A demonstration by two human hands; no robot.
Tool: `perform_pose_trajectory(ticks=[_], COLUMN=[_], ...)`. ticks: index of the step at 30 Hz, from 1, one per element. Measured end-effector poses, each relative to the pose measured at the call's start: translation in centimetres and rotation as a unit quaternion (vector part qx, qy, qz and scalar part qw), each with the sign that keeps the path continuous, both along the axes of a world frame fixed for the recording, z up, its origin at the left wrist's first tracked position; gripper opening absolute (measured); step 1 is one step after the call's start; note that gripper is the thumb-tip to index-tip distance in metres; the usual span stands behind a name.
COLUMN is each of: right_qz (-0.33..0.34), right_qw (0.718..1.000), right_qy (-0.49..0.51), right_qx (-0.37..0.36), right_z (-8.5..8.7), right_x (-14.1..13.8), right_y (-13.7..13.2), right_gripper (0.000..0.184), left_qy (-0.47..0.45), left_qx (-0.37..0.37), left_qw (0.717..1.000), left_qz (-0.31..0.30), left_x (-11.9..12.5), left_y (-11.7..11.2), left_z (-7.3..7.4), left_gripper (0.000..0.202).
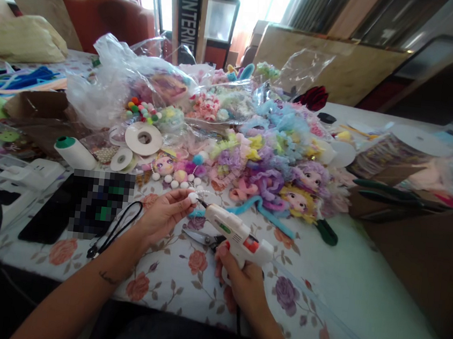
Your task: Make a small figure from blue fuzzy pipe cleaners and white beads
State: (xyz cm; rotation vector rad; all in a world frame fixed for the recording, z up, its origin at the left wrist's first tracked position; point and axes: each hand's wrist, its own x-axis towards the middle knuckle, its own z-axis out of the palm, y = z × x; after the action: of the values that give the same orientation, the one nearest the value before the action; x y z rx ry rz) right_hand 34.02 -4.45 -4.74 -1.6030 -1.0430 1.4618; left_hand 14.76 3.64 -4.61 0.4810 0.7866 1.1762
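Observation:
Between the thumb and fingers of my left hand (171,209) is a small white ball (193,198), part of it covered by the fingertips. My right hand (241,279) is wrapped round the handle of a white hot glue gun (232,228), whose dark nozzle points left at the ball. Whether the tip touches the ball I cannot tell. Just behind my left hand lies a string of white balls (174,181). Scissors (203,237) rest on the flowered cloth, partly hidden behind the glue gun. A light blue fuzzy strip (274,217) lies beyond the gun.
Pastel fabric flowers (260,157) and doll faces (298,198) are heaped at the back. Ribbon spools (144,138), a thread cone (75,152) and a black phone (54,211) lie left. Dark-handled pliers (397,195) rest on a cardboard box (412,253) at right.

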Motion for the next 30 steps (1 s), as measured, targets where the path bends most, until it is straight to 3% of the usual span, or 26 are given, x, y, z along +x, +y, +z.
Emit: perform_pose_trajectory(ticks=[9,16,24,30], right_qz=[-0.003,-0.001,0.015,0.015], right_qw=[1.000,1.000,1.000,1.000], right_qy=[-0.006,-0.017,-0.016,0.003], right_qx=[-0.017,0.003,-0.013,0.003], right_z=[0.11,0.23,0.24,0.20], right_x=[0.07,0.02,0.22,0.25], right_y=[0.03,0.12,0.03,0.01], right_gripper=[0.045,0.037,0.046,0.036], left_qy=[-0.002,0.000,-0.005,-0.021], left_qx=[-0.003,-0.007,-0.004,-0.010], left_qw=[1.000,1.000,1.000,1.000], left_qz=[-0.007,-0.009,0.000,0.015], left_x=[0.13,0.14,0.13,0.17], left_y=[-0.08,-0.10,-0.05,0.04], left_z=[0.15,0.20,0.43,0.33], left_gripper=[0.024,0.024,0.025,0.022])
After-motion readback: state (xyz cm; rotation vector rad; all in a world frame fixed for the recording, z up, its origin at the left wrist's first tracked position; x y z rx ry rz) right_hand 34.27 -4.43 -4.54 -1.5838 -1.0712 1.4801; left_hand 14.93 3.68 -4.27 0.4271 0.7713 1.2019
